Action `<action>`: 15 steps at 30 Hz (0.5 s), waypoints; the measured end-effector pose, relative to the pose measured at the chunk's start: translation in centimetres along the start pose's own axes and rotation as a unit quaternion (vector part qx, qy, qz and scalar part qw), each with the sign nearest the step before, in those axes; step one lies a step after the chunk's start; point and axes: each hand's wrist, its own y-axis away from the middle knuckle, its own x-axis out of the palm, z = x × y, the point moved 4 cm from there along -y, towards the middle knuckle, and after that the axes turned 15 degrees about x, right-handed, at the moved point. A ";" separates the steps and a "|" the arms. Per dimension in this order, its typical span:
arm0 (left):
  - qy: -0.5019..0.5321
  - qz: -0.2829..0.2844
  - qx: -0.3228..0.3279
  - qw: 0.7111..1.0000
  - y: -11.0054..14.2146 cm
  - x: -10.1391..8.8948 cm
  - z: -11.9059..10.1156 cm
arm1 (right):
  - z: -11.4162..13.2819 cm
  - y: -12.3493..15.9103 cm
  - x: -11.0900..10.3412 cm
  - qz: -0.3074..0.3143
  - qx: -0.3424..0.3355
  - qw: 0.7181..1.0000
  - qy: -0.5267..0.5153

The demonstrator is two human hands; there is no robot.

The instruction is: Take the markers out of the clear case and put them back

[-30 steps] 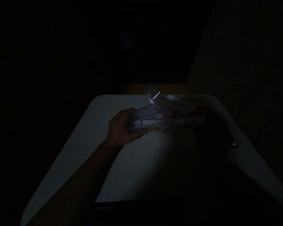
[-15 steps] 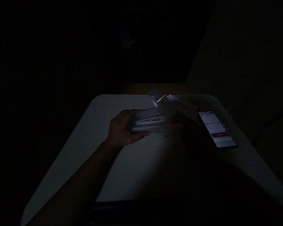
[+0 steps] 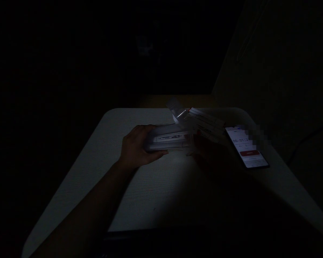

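Note:
The scene is very dark. My left hand (image 3: 136,147) grips the left end of a clear plastic pen pack (image 3: 168,140) that lies low over the white table (image 3: 150,193); white pens show inside it. Its open flap (image 3: 176,107) sticks up at the right end. My right hand (image 3: 211,152) is a dim shadow just right of the pack's open end; whether it holds anything is hidden by the dark. Several loose white pens with red caps (image 3: 206,121) lie behind it.
A phone (image 3: 247,147) with a lit timer screen and a red button lies on the table to the right of the pens. A dark cable (image 3: 307,141) runs off the table's right side. Beyond the table all is black.
One second ago my right hand held a white pen at the pack's mouth and covered the phone. It has since drawn back left and lower, the phone shows, and the pack has sunk slightly.

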 end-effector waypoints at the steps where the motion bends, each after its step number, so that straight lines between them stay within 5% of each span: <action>1: -0.001 0.002 -0.003 1.000 0.0 0.0 0.0 | -0.1 0.1 0.1 0.003 0.007 1.000 -0.006; 5: 0.003 0.001 -0.017 1.000 0.0 0.0 0.0 | -0.7 0.3 -0.1 -0.015 0.040 0.998 -0.044; 11: 0.026 -0.019 -0.042 0.999 0.2 -0.2 0.3 | -3.4 -0.2 -0.6 -0.125 0.152 0.977 -0.083; 15: 0.030 -0.021 -0.035 0.999 0.1 -0.5 0.2 | -5.3 -1.0 1.0 -0.106 0.131 0.985 -0.045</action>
